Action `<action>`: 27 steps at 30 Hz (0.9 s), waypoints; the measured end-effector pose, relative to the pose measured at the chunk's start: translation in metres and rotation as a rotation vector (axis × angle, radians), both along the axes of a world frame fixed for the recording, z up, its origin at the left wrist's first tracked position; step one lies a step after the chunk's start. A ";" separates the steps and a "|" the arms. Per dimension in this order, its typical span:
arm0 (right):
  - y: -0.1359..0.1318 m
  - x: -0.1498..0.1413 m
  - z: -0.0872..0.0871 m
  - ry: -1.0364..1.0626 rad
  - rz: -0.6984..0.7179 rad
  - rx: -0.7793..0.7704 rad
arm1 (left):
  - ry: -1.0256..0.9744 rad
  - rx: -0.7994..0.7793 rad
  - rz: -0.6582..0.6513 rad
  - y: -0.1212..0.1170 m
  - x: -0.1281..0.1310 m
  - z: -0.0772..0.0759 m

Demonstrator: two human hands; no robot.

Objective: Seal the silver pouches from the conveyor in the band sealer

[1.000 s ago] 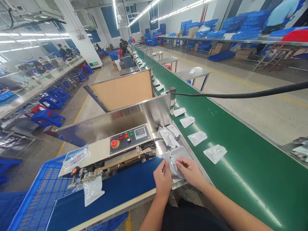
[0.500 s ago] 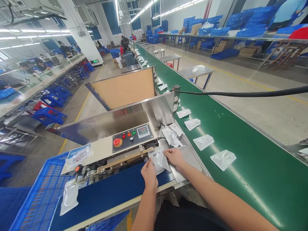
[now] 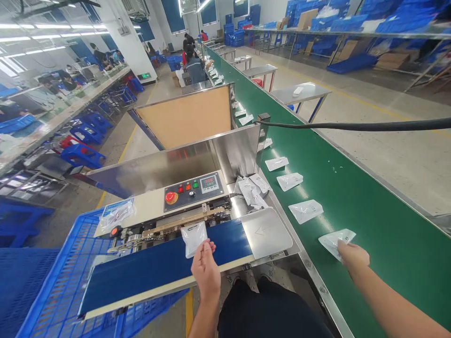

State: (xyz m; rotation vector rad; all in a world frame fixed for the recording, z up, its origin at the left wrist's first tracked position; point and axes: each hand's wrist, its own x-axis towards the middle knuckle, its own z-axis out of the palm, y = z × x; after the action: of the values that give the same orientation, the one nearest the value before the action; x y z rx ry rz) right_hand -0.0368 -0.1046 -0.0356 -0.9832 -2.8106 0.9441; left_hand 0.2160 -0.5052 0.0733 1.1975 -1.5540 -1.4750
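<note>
A white plastic pouch [image 3: 195, 236] hangs from the band sealer's [image 3: 193, 217] brass-coloured guide, over its blue belt [image 3: 155, 263]. My left hand [image 3: 206, 270] has its fingers curled together at the pouch's lower right corner. Out over the green conveyor belt [image 3: 384, 277], my right hand [image 3: 354, 257] pinches the near edge of another white pouch [image 3: 333, 238], which still lies on the belt. Further white pouches, such as the nearest one [image 3: 306, 211], lie in a row beyond it.
Several pouches [image 3: 252, 190] are heaped beside the metal plate [image 3: 269, 234]. The sealer has a control panel [image 3: 192, 192] with a red stop button. A blue basket [image 3: 52, 277] stands at its left end. A black cable [image 3: 352, 126] crosses above the conveyor. People sit farther off.
The pouch at the sealer has moved left along the guide, my left hand with it. My right hand has let go of it and moved right onto a conveyor pouch. A pouch at the belt's left end is gone.
</note>
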 end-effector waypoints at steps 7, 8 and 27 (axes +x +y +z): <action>-0.078 0.041 0.076 0.310 0.221 -0.337 | 0.023 -0.226 -0.654 0.072 -0.072 0.012; -0.095 0.051 0.086 0.377 0.349 -0.374 | 0.040 -0.247 -0.722 0.080 -0.082 0.014; -0.253 0.065 0.097 -0.053 0.476 -0.948 | -0.081 0.188 -0.211 0.020 -0.093 -0.025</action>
State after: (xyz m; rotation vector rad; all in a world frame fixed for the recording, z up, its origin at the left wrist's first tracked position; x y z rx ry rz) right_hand 0.0286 -0.3573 0.0613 -0.2922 -2.6254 2.4422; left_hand 0.1233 -0.4854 0.0478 1.2430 -1.6678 -1.7613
